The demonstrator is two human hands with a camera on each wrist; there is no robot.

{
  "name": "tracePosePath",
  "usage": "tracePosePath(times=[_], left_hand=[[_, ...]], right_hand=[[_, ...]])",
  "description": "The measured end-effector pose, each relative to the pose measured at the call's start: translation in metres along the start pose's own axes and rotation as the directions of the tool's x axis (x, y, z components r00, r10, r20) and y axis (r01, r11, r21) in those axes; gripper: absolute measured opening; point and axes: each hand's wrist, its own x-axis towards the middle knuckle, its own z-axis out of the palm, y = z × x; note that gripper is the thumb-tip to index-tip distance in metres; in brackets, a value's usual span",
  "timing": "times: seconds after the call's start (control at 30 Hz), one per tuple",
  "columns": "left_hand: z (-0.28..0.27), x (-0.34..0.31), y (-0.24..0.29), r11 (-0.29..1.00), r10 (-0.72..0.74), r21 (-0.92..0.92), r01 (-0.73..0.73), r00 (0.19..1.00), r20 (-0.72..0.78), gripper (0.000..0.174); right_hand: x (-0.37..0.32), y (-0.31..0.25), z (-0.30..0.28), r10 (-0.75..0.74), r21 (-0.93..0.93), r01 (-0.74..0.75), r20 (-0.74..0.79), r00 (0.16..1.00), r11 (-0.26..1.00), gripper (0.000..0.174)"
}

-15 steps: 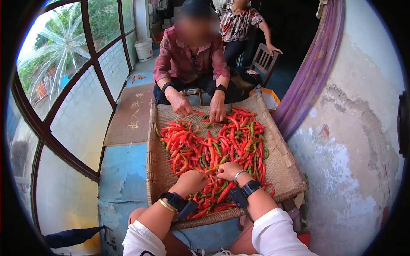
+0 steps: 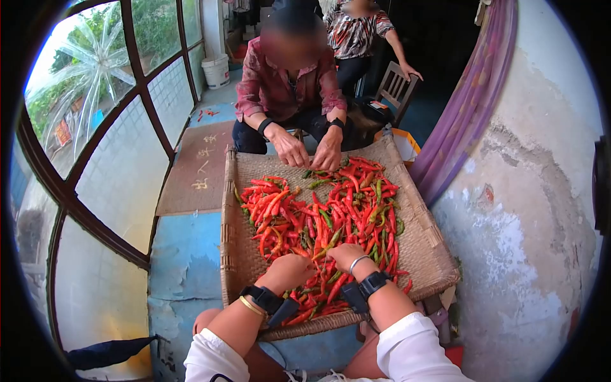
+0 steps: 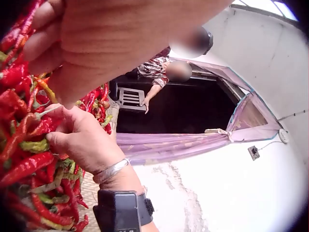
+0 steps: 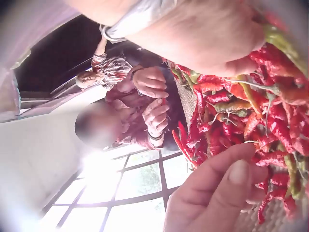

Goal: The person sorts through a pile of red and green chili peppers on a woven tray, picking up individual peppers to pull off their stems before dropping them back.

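Observation:
Red, orange and green chili peppers [image 2: 347, 210] lie heaped in a woven tray [image 2: 420, 251]. Over the near side of the heap, my left hand [image 2: 291, 272] is curled, thumb against index finger, around a chili pepper that the hand mostly hides. Just to its right, my right hand [image 2: 345, 256] has its thumb and index finger drawn together. In the left wrist view, a pale pepper stem [image 3: 47, 110] meets the index fingertip of the right hand [image 3: 84, 140]. A yellowish pepper [image 3: 46, 89] lies between the two hands in that view.
A person in a red patterned shirt [image 2: 254, 79] sits opposite, both hands over the tray's far edge. Behind stands another person near a wooden chair [image 2: 398, 89]. Windows [image 2: 114, 184] line the left; a purple curtain [image 2: 468, 95] and peeling wall [image 2: 503, 216] flank the right.
My hands have moved slightly apart; the greenish stem no longer shows stretched between them. The person opposite has brought both hands together at the tray's far edge.

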Motion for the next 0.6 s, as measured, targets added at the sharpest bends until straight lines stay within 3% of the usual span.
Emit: tracePosePath(times=[0.13, 0.27, 0.37, 0.4, 0.5, 0.53, 0.6], left_hand=[[0.002, 0.0, 0.0, 0.998, 0.062, -0.023, -0.064, 0.995, -0.078, 0.023], [0.001, 0.004, 0.0, 0.986, 0.091, -0.12, -0.112, 0.981, -0.169, 0.022], [-0.005, 0.003, 0.007, 0.959, 0.115, -0.236, -0.154, 0.978, -0.174, 0.022], [-0.005, 0.004, 0.008, 0.959, 0.116, -0.237, -0.155, 0.978, -0.173, 0.022], [-0.005, 0.004, 0.007, 0.961, 0.127, -0.22, -0.167, 0.975, -0.183, 0.022], [-0.003, 0.004, 0.005, 0.958, 0.193, -0.159, -0.24, 0.945, -0.263, 0.023], [-0.004, 0.004, 0.004, 0.948, 0.259, -0.093, -0.306, 0.905, -0.338, 0.023]], right_hand=[[-0.004, -0.005, -0.007, -0.094, -0.009, 0.094, -0.073, 0.993, 0.996, 0.016], [-0.018, -0.013, -0.017, -0.141, 0.059, 0.149, -0.129, 0.982, 0.987, 0.017], [-0.018, -0.009, -0.018, -0.194, 0.184, 0.219, -0.144, 0.97, 0.958, 0.018], [-0.016, -0.007, -0.015, -0.208, 0.315, 0.252, -0.165, 0.964, 0.915, 0.02], [-0.017, -0.005, -0.013, -0.228, 0.562, 0.271, -0.147, 0.962, 0.781, 0.022], [-0.018, -0.005, -0.015, -0.245, 0.672, 0.252, -0.107, 0.964, 0.697, 0.022], [-0.019, -0.005, -0.018, -0.231, 0.721, 0.207, -0.066, 0.971, 0.661, 0.023]])
